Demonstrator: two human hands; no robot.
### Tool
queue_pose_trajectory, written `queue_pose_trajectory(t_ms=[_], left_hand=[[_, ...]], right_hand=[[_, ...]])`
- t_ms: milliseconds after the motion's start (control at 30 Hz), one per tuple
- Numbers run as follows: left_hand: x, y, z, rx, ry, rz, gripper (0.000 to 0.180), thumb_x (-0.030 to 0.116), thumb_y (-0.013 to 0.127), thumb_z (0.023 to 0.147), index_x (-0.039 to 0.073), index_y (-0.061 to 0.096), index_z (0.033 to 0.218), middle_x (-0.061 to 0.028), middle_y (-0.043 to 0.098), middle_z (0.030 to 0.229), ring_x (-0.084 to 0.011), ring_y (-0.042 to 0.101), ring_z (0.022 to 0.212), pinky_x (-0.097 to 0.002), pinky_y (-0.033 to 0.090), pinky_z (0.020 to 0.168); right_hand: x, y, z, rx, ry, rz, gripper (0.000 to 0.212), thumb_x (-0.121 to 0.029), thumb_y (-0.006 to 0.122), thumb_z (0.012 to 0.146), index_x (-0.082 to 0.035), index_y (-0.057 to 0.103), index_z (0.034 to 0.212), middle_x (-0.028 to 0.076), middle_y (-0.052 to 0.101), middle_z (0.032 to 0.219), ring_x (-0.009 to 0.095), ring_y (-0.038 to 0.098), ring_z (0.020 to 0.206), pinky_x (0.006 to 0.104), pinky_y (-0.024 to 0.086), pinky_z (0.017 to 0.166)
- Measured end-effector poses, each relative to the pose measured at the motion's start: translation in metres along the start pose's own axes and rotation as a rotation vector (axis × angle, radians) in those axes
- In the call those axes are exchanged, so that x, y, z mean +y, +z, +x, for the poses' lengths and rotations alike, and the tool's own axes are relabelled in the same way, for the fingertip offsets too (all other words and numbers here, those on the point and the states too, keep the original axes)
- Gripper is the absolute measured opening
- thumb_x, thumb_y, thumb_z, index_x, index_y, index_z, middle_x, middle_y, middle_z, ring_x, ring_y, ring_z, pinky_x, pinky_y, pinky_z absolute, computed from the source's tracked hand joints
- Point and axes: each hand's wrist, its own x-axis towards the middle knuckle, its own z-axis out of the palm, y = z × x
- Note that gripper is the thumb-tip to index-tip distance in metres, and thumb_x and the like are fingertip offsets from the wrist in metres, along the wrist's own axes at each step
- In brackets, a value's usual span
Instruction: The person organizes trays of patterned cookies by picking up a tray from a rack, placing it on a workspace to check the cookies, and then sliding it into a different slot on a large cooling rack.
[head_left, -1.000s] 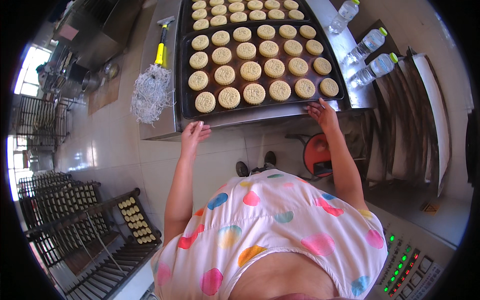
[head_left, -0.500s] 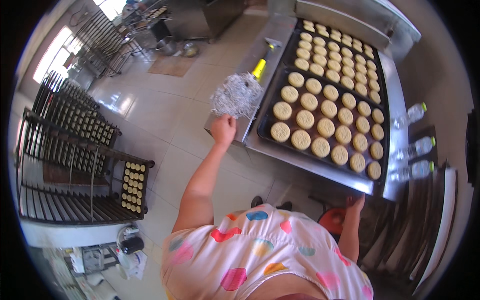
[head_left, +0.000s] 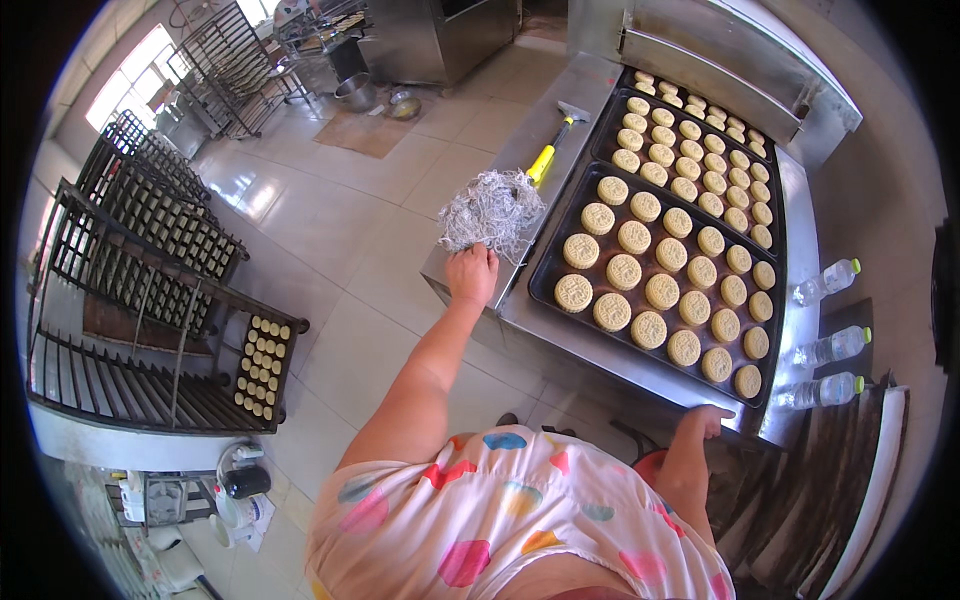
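Note:
My left hand (head_left: 472, 274) is at the front end of a narrow metal side ledge, its fingers curled against the near edge of a loose tangle of grey-white strips (head_left: 490, 215). Just beyond the tangle lies a scraper (head_left: 543, 162) with a yellow handle. Low at the front edge of the metal worktop, my right hand (head_left: 706, 421) touches or rests by the rim; its fingers are mostly hidden. Between and beyond my hands, two dark baking trays (head_left: 548, 296) hold rows of round, pale, patterned cakes (head_left: 662, 291).
Several clear bottles (head_left: 836, 346) with green caps stand along the worktop's right side. Dark boards (head_left: 800, 500) lean below them. On the left are tall tray racks (head_left: 150, 210), with a tray of cakes (head_left: 262, 365) in one. Bowls and a pot (head_left: 356, 93) sit on the far floor.
The view has shifted, so the worktop and trays appear lower and slightly right. My left hand stays at the tangle, and my right hand stays by the front edge.

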Motion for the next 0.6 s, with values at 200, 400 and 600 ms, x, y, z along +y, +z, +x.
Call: queue_pose_trajectory(t_ms=[200, 400, 600], left_hand=[[-0.001, 0.002, -0.001, 0.006, -0.002, -0.003, 0.018, 0.022, 0.058, 0.08, 0.007, 0.054, 0.071, -0.0129, 0.061, 0.066, -0.0307, 0.06, 0.066, -0.0436, 0.044, 0.066], [-0.002, 0.007, 0.0, -0.036, -0.024, -0.011, 0.02, 0.024, 0.058, 0.08, 0.008, 0.054, 0.068, -0.0141, 0.059, 0.063, -0.033, 0.059, 0.06, -0.0462, 0.045, 0.057], [-0.002, 0.013, -0.001, 0.024, 0.048, -0.061, 0.023, 0.023, 0.059, 0.081, 0.008, 0.05, 0.066, -0.0125, 0.058, 0.062, -0.0322, 0.058, 0.062, -0.0458, 0.044, 0.061]], right_hand=[[0.011, 0.021, 0.029, 0.055, -0.057, -0.088, 0.086, -0.069, 0.036, 0.083, 0.011, 0.052, 0.109, 0.032, 0.057, 0.107, 0.044, 0.057, 0.102, 0.0505, 0.046, 0.088], [0.015, 0.03, 0.04, 0.141, -0.15, -0.182, 0.087, -0.071, 0.034, 0.082, 0.011, 0.053, 0.104, 0.03, 0.061, 0.1, 0.041, 0.062, 0.094, 0.0505, 0.048, 0.085], [0.006, 0.003, 0.009, 0.003, -0.161, -0.09, 0.083, -0.065, 0.034, 0.086, 0.012, 0.051, 0.111, 0.033, 0.056, 0.108, 0.046, 0.055, 0.102, 0.051, 0.044, 0.089]])
